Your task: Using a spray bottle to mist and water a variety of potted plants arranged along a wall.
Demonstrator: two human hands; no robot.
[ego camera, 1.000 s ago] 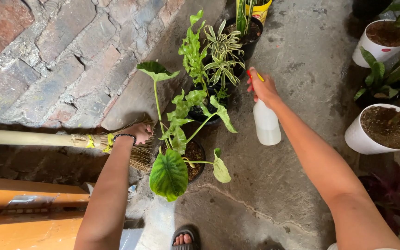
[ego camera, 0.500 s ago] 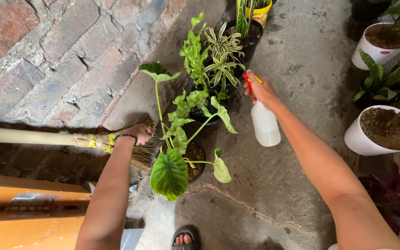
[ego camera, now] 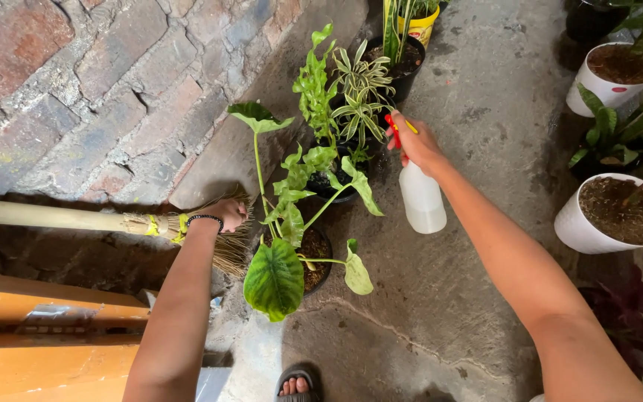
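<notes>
My right hand (ego camera: 415, 145) grips a white spray bottle (ego camera: 421, 196) with a red and yellow trigger, its nozzle aimed left at a striped-leaf plant (ego camera: 359, 93) in a black pot. My left hand (ego camera: 226, 213) reaches down beside a broom's straw head (ego camera: 226, 246), next to the stems of a big-leafed plant (ego camera: 275, 277) in a black pot (ego camera: 314, 253). Whether the fingers are closed around a stem or the pot rim, I cannot tell. A tall wavy green plant (ego camera: 314, 82) stands between the two pots.
A brick wall (ego camera: 91, 82) rises on the left with a broom handle (ego camera: 39, 217) lying along it. Orange boards (ego camera: 46, 335) are at lower left. White pots (ego camera: 608, 216) of soil and a dark red plant (ego camera: 634, 313) stand at right. My sandalled foot (ego camera: 296, 383) is on the concrete floor.
My right hand has carried the spray bottle slightly left toward the striped plant. My left hand has stayed by the broom and pot.
</notes>
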